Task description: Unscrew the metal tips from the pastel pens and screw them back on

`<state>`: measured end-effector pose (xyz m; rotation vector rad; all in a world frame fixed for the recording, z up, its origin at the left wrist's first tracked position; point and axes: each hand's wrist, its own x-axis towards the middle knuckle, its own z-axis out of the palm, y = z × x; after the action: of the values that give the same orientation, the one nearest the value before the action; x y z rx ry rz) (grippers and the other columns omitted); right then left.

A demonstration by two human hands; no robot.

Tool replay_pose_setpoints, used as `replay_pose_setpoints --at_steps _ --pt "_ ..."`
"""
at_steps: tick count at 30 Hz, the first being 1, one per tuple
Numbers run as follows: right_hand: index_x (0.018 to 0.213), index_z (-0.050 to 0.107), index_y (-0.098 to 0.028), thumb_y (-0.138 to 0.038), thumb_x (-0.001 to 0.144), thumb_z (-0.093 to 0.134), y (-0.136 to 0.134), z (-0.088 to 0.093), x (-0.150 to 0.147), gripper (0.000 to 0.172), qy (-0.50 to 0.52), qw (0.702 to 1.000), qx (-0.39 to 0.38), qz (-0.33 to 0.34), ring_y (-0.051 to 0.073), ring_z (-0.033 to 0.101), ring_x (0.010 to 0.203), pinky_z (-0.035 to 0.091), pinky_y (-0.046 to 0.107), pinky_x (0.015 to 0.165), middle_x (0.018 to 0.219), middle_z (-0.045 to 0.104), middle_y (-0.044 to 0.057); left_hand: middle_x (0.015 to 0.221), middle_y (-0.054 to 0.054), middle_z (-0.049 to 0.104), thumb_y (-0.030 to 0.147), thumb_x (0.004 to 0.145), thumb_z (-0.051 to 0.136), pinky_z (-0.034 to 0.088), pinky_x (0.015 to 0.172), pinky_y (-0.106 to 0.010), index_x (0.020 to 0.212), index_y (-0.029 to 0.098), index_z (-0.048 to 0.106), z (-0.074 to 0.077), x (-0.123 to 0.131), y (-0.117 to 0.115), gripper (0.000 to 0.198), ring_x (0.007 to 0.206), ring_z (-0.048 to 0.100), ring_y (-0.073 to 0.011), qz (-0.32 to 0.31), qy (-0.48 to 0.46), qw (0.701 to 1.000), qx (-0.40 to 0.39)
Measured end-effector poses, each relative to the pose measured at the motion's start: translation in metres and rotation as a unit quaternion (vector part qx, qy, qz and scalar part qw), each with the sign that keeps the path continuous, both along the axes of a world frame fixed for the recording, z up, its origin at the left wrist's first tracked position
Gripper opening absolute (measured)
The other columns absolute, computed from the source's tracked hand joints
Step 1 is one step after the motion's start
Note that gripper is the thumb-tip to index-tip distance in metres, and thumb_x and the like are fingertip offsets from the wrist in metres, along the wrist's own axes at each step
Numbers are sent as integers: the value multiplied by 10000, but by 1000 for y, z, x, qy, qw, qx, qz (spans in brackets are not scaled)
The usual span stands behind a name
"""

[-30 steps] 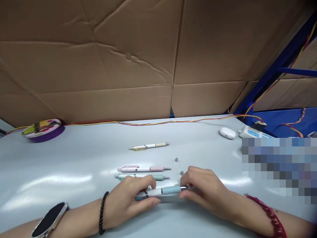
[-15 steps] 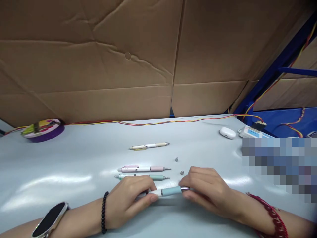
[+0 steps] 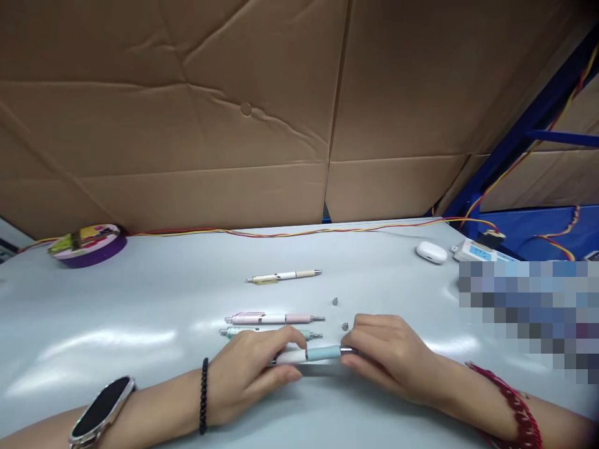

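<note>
Both of my hands hold one pen with a white barrel and light-blue grip just above the white table. My left hand grips the white barrel end, and my right hand pinches the metal tip end. Behind my hands lie a green pen, partly hidden by my left fingers, and a pink pen. Farther back lies a cream pen. Two small metal parts rest on the table right of the pens.
A purple round tin sits at the back left. A white earbud case and a white power strip lie at the back right. Red-yellow wires run along the cardboard wall. A blurred patch covers the right side.
The blue pen and both hands have shifted slightly away from me, toward the green pen. My left fingers now cover more of the green pen.
</note>
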<state>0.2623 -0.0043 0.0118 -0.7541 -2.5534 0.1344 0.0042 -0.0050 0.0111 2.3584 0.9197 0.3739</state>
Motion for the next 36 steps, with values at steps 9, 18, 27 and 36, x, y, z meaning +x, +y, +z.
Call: replay_pose_setpoints --at_steps 9,18,27,36 --pt "994 616 -145 -231 962 443 3 4 0 196 48 997 49 38 143 548 613 443 250 543 766 675 43 820 16 632 284 996 303 412 635 -215 999 221 532 0 1 -4 237 683 578 -143 -7 -33 999 6" --pt "1030 590 -155 -135 924 484 3 6 1 152 82 994 58 39 141 575 645 466 251 560 817 691 50 811 -27 643 284 1012 194 449 635 -224 914 191 538 0 2 -5 370 703 597 -156 5 -60 996 58" --pt "936 599 -149 -291 975 415 -2 5 -3 235 68 997 23 39 140 549 605 439 252 544 732 653 39 890 4 627 210 962 365 434 606 -218 1333 293 309 -3 -1 -5 385 682 597 -155 -60 -13 991 121" --pt "822 593 -150 -357 1006 286 -1 6 -1 414 71 997 20 33 134 511 567 386 241 519 657 617 42 943 -54 615 43 877 318 455 681 -287 1352 255 261 -6 0 -8 524 758 575 -196 -75 -8 975 207"
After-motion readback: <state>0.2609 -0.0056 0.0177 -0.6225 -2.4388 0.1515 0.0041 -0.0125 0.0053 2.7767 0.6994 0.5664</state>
